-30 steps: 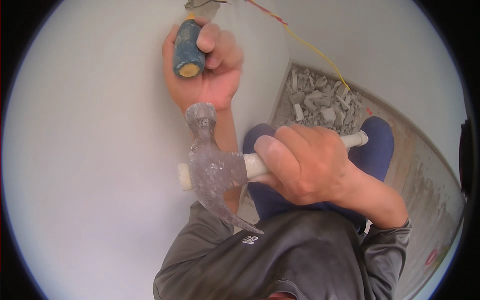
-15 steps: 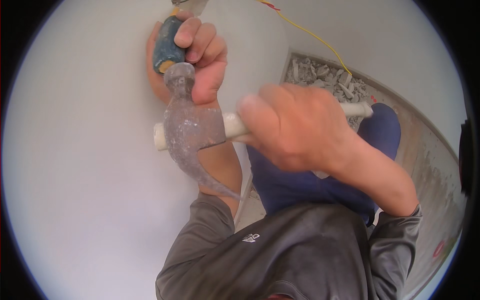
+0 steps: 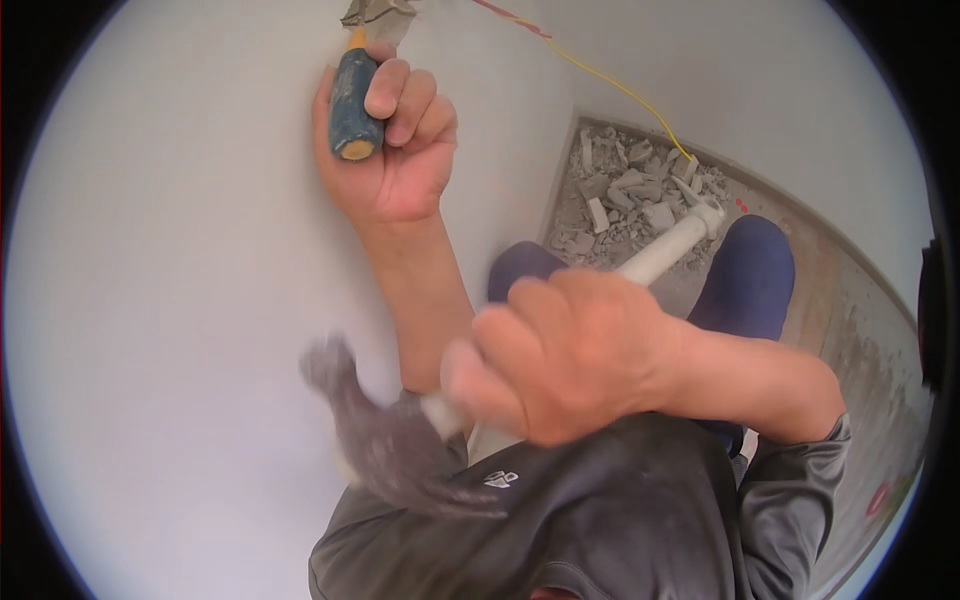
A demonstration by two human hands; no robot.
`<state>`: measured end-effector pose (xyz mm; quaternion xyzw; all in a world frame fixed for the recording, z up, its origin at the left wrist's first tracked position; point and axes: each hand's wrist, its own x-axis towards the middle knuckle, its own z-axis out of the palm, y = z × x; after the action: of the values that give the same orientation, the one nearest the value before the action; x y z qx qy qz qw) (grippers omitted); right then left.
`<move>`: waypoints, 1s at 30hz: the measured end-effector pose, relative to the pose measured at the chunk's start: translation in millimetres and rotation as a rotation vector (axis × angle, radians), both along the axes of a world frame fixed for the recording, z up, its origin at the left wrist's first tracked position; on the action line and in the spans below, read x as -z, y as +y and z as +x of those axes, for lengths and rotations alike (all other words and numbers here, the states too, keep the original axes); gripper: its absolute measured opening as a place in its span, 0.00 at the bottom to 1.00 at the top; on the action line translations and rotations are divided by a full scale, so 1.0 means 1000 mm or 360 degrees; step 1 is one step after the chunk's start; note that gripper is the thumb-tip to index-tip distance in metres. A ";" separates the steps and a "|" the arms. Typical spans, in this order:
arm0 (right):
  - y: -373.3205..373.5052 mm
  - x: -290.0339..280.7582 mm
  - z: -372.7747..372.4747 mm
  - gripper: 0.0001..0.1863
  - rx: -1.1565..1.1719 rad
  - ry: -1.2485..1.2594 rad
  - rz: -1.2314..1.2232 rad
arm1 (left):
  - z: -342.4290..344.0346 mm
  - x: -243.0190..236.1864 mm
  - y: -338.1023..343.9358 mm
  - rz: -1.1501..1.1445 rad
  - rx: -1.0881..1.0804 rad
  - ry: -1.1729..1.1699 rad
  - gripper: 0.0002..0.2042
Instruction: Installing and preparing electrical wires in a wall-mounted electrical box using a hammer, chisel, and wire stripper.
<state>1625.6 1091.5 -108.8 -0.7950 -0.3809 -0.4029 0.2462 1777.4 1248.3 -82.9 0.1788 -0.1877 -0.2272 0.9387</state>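
In my left hand (image 3: 405, 160) is a hand tool (image 3: 354, 110) with a dusty blue grip and a yellow core, held against the white wall. Its blunt yellow butt points back toward me. The tool's far end meets a broken-out patch (image 3: 380, 15) at the top edge, and its tip cannot be made out. My right hand (image 3: 570, 355) is wrapped round the pale handle of a claw hammer (image 3: 385, 430). The hammer's worn metal head, blurred by motion, hangs over my left sleeve, well apart from the tool's butt.
A heap of grey rubble (image 3: 630, 190) lies in the floor corner, beyond my bent knees (image 3: 750, 275). Yellow wire (image 3: 620, 85), joined to a red one, runs from near the broken patch down to the rubble. White walls stand to the left and ahead.
The hammer has swung back toward my body, away from the tool's butt. My left hand and its tool have shifted slightly in view, and more of the broken patch shows.
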 end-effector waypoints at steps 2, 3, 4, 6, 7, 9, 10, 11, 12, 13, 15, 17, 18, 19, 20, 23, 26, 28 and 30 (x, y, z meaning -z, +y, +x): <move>-0.011 -0.005 -0.006 0.11 -0.0132 -0.0076 -0.0147 | -0.009 0.000 -0.004 -0.0040 0.0086 -0.0005 0.18; -0.009 -0.004 -0.003 0.12 -0.0016 -0.0126 -0.0138 | -0.013 -0.004 -0.003 -0.0062 0.0136 -0.0024 0.19; -0.010 -0.004 0.001 0.12 -0.0024 -0.0125 -0.0130 | -0.013 -0.007 -0.003 -0.0054 0.0128 -0.0022 0.19; -0.016 -0.006 0.009 0.14 0.0044 0.0177 -0.0053 | -0.009 -0.008 -0.004 0.0021 0.0034 -0.0040 0.19; -0.018 -0.005 0.010 0.14 0.0072 0.0220 -0.0072 | -0.007 -0.008 -0.003 0.0021 0.0028 -0.0037 0.19; -0.022 -0.006 0.008 0.13 0.0029 0.0240 -0.0051 | -0.003 -0.008 -0.003 0.0033 0.0083 -0.0096 0.19; -0.024 -0.007 0.007 0.12 -0.0008 0.0256 -0.0029 | -0.004 -0.008 -0.003 0.0030 0.0080 -0.0098 0.19; -0.024 -0.005 0.005 0.12 -0.0013 0.0254 -0.0033 | -0.007 -0.007 -0.002 0.0038 0.0085 -0.0086 0.19; -0.021 -0.001 0.003 0.12 0.0014 0.0199 -0.0025 | -0.008 -0.007 -0.001 0.0049 0.0091 -0.0067 0.19; -0.020 0.003 0.002 0.11 0.0038 0.0144 -0.0018 | -0.006 -0.007 -0.003 0.0047 0.0085 -0.0064 0.19; -0.017 0.005 0.005 0.11 0.0012 0.0137 0.0011 | 0.002 -0.011 -0.009 0.0062 -0.0011 0.0010 0.20; -0.013 0.006 0.005 0.11 -0.0030 0.0125 0.0043 | 0.012 -0.018 -0.007 0.0040 0.0027 0.0011 0.15; -0.015 0.006 0.005 0.11 -0.0025 0.0142 0.0032 | 0.015 -0.020 -0.010 0.0002 0.0099 0.0006 0.12; -0.017 0.006 0.004 0.12 -0.0020 0.0159 0.0019 | 0.014 -0.021 -0.012 -0.0068 0.0148 0.0000 0.12; -0.019 0.005 0.003 0.12 -0.0031 0.0151 0.0008 | 0.006 -0.020 -0.013 -0.0078 0.0137 -0.0009 0.12; -0.020 0.003 0.002 0.12 -0.0023 0.0160 -0.0055 | -0.017 -0.014 -0.008 0.0041 0.0023 -0.0048 0.16; -0.016 -0.002 -0.001 0.12 -0.0077 0.0200 -0.0012 | -0.005 -0.010 0.001 -0.0012 0.0052 -0.0010 0.20; -0.017 -0.002 -0.001 0.11 -0.0062 0.0202 -0.0055 | -0.010 -0.012 -0.002 -0.0027 0.0006 0.0027 0.20; -0.014 -0.003 -0.001 0.11 -0.0094 0.0195 -0.0049 | 0.001 -0.008 -0.002 -0.0038 -0.0049 0.0064 0.20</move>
<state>1624.5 1077.2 -106.3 -0.8103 -0.3945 -0.3401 0.2686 1778.0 1245.8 -74.6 0.1659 -0.1687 -0.2142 0.9477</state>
